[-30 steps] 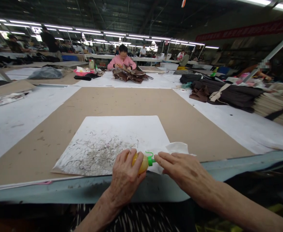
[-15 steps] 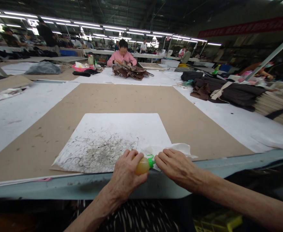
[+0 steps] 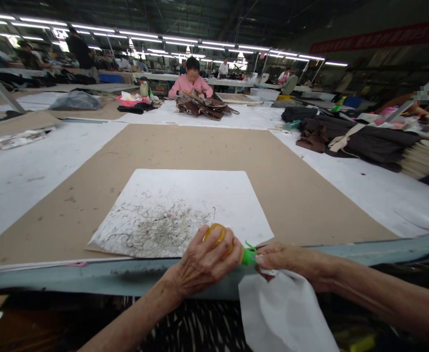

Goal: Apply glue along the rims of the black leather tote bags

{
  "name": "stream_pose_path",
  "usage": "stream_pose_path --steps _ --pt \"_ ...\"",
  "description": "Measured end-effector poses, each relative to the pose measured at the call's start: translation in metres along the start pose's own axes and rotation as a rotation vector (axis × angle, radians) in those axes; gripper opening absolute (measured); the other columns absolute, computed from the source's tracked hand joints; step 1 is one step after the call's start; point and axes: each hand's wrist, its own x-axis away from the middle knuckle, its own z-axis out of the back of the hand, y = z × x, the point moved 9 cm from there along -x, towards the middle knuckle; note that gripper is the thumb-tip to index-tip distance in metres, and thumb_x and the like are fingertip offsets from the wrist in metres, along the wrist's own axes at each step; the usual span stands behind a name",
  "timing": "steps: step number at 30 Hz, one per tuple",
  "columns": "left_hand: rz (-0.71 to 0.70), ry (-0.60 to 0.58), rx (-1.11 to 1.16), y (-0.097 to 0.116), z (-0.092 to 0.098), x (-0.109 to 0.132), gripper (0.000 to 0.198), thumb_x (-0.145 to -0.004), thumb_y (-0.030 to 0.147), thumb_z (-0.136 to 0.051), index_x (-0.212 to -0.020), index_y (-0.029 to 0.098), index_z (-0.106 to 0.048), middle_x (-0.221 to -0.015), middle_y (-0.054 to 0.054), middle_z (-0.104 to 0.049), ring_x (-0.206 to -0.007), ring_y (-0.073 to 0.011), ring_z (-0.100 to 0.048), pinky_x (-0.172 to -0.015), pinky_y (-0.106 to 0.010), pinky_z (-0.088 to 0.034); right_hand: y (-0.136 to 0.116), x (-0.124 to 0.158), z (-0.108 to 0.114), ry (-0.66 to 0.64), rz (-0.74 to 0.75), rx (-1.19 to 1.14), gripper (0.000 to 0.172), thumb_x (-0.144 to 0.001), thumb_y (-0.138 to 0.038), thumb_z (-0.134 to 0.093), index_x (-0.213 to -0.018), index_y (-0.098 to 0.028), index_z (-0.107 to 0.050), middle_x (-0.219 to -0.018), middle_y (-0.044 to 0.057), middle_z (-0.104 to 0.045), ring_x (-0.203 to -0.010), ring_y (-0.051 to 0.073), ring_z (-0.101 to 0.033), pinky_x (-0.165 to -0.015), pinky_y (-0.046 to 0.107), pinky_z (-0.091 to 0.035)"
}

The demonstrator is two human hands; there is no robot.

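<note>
My left hand (image 3: 212,256) is wrapped round a small squeeze bottle of yellowish liquid (image 3: 215,232), which lies on its side with its green cap (image 3: 248,256) pointing right. At the nozzle, my right hand (image 3: 278,256) pinches a white cloth or tissue (image 3: 286,310), which hangs down over the table's front edge. Its fingertips are against the nozzle end. Behind my left hand lies a white paper sheet (image 3: 200,188), strewn with dark thread scraps and smudges (image 3: 165,225).
Brown paper (image 3: 207,144) covers the middle of the table, with white paper to both sides. Dark folded fabric (image 3: 364,139) lies at the right. Across the table a person in pink (image 3: 190,85) handles brown pieces (image 3: 203,105). A pink basket (image 3: 132,100) stands at the far left.
The bottle has turned in my left hand and moved slightly right. My right hand has rotated and lifted the white cloth off the table, so it now hangs below the nozzle.
</note>
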Motion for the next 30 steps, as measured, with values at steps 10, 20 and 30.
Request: stream_pose_path --steps 10,20,30 --pt "0.295 -0.198 0.321 -0.029 -0.020 0.004 0.034 -0.076 0.030 -0.060 -0.107 0.017 -0.052 -0.102 -0.008 -0.061 -0.089 -0.0238 -0.051 -0.076 -0.040 -0.045 -0.058 0.017 -0.006 0.381 0.233 1.285 0.016 -0.093 -0.018 -0.043 -0.077 -0.018 -0.044 -0.074 0.004 -0.054 -0.065 0.020 -0.048 -0.058 0.030 -0.028" --pt "0.662 -0.477 0.869 -0.031 -0.019 0.017 0.031 -0.060 0.024 -0.069 -0.091 0.021 -0.062 -0.082 0.000 -0.061 -0.077 -0.0190 -0.054 -0.067 -0.030 -0.042 -0.066 0.052 -0.050 0.335 0.511 1.773 0.030 -0.067 0.007 -0.050 -0.087 -0.017 -0.049 -0.082 0.005 -0.052 -0.070 0.023 -0.046 -0.057 0.032 -0.035" --pt "0.857 -0.476 0.891 -0.053 -0.015 0.078 0.038 -0.067 0.021 -0.067 -0.104 0.022 -0.058 -0.098 -0.002 -0.061 -0.089 -0.0197 -0.056 -0.080 -0.035 -0.045 -0.083 0.142 0.087 0.973 0.415 1.656 0.051 -0.100 -0.054 -0.020 -0.092 -0.017 -0.054 -0.092 0.013 -0.058 -0.081 0.023 -0.056 -0.070 0.036 -0.041"
